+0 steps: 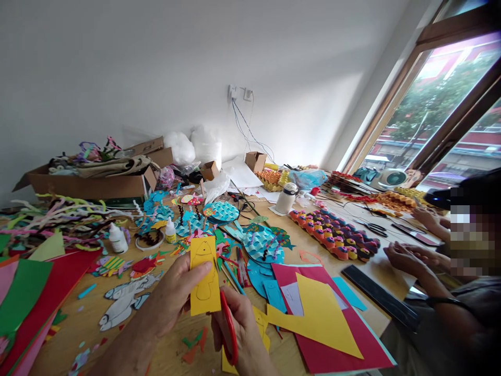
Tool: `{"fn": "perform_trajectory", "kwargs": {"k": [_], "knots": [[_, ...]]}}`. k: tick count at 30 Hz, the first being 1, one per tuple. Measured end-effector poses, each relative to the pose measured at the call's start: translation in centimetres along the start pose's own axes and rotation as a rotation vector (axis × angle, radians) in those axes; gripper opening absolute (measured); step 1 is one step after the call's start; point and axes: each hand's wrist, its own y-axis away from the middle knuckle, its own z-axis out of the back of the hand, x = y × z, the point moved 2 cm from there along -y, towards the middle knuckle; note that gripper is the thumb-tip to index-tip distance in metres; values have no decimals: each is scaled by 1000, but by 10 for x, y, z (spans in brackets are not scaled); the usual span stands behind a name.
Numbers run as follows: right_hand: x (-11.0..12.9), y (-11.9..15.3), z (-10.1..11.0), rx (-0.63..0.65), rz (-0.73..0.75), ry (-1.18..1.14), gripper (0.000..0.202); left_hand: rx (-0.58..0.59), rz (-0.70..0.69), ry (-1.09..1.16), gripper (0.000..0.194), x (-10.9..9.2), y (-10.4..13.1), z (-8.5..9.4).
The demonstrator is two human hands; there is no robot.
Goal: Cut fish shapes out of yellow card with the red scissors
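A yellow paper strip [205, 297] with fish outlines drawn on it is upright in my left hand [172, 292], the thumb pressed on its face. My right hand [242, 324] is wrapped round the red handles of scissors [228, 326] at the strip's lower right edge; the blades are hidden. Another yellow piece with drawing [260, 326] lies behind my right hand. Cut white paper fish [119, 308] lie on the table to the left. Right of my hands, a large yellow sheet [324, 318] rests on a dark red sheet [295, 279].
Glue bottles [118, 238], blue paper fish [260, 243], pipe cleaners [78, 219] and paper scraps cover the table [156, 334]. Further right are a painted egg tray [336, 235], a white bottle [287, 198] and a black bar [379, 297]. Another person's hands [407, 256] are at the right edge.
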Motion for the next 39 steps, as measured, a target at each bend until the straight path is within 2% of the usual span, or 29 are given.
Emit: {"fn": "perform_trajectory", "kwargs": {"k": [2,6,12,24,34,39], "knots": [[0,0,0,-2,-1,15,52,-48,-20,-32,25,1,-1,1],[0,0,-1,16,9,35,52,-67,-63,-85,24,0,0,0],[-3,1,1,16,18,40,52,-127,-55,-83,23,0,-2,0],[4,2,2,25,-11,47,58,-37,-52,-111,29,1,-2,0],[2,2,5,8,-14,77,57,-32,-20,-122,29,-1,0,0],[4,2,5,15,-29,95,55,-37,-26,-119,22,-3,0,1]]}}
